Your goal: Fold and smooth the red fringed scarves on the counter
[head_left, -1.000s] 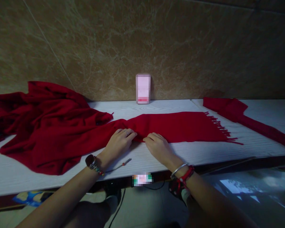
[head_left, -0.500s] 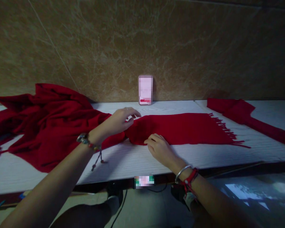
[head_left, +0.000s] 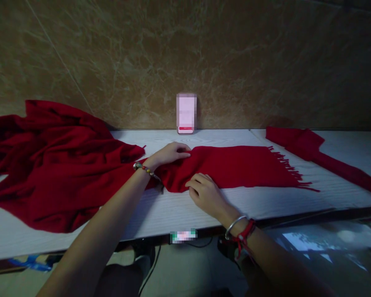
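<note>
Red scarf (head_left: 238, 165), matte, laid lengthwise across a pale wood-grained tabletop (head_left: 160, 218). Flat, fairly smooth band spread toward 3 o'clock, edged there by thin, dark-red fringe (head_left: 289, 167). Cloth rumpled and creased just below centre, toward 6 o'clock. Toward 9 o'clock, red fabric heaped in loose, deep folds.

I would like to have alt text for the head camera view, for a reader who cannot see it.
Two bare hands, left and right, touch the edges of a red fringed scarf, flat at right and bunched at left, on a white wood-grain table. A phone stands against the brown marbled wall.
</note>
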A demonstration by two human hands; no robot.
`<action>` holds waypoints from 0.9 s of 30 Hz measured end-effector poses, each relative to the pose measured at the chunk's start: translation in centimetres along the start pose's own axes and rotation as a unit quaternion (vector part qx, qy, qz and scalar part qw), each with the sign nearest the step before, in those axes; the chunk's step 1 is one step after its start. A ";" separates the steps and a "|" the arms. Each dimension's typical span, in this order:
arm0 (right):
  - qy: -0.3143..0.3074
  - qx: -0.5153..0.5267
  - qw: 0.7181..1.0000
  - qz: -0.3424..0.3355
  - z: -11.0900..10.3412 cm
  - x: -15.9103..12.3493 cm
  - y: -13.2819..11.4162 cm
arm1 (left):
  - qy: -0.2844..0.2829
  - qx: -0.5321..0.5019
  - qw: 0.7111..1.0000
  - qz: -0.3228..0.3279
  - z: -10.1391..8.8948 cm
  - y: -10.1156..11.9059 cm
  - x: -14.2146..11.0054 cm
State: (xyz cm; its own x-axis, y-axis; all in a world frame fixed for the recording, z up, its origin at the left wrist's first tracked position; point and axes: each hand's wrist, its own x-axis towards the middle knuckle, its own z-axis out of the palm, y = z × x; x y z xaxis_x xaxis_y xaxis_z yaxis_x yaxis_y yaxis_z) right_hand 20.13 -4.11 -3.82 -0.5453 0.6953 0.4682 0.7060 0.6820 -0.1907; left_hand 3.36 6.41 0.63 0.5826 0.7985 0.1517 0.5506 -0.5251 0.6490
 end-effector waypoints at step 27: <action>0.003 0.019 1.000 -0.020 0.0 -0.5 0.4 | -0.015 0.312 0.936 -0.159 1.4 1.3 -0.8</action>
State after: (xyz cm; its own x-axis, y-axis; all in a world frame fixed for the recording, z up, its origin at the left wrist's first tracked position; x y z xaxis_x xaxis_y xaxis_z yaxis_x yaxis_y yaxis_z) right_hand 20.70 -4.22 -4.13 -0.5696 0.6666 0.4809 0.6660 0.7172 -0.2053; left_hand 4.42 4.65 0.25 0.3403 0.9403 -0.0025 0.9363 -0.3386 0.0936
